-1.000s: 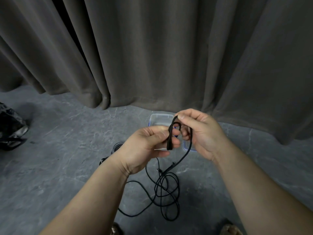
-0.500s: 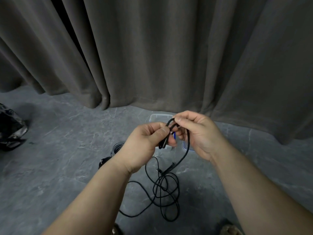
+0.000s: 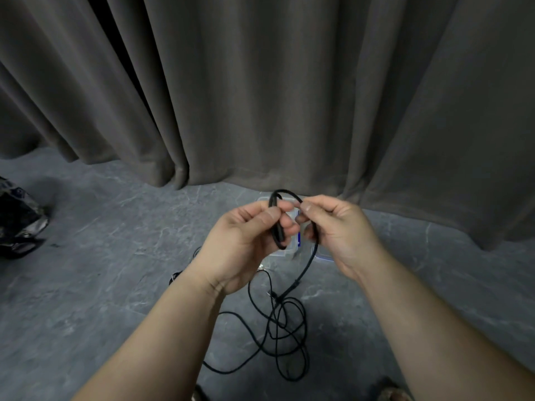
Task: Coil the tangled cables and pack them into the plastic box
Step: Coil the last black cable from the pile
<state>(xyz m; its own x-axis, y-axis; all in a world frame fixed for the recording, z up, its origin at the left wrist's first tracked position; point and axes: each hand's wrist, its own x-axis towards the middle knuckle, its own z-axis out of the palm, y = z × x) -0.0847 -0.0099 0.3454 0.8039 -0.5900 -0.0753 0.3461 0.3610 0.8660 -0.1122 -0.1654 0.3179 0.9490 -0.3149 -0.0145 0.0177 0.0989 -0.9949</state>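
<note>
Grey curtain (image 3: 289,82) — dark bag (image 3: 17,218) on marbled floor (image 3: 86,285).

Matt black cable (image 3: 307,267), clear plastic box (image 3: 285,252)

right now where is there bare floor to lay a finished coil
Bare grey floor lies between the dark bag and the left hand; more to the right below the curtain. Crowded: the centre, where the black cable sprawls before the plastic box.

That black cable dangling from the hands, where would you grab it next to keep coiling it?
Probably the straight run of the black cable hanging just below the right hand, taken from the side with a pinch. That stretch hangs free above the tangle on the floor, while the left hand holds the small loop.
</note>
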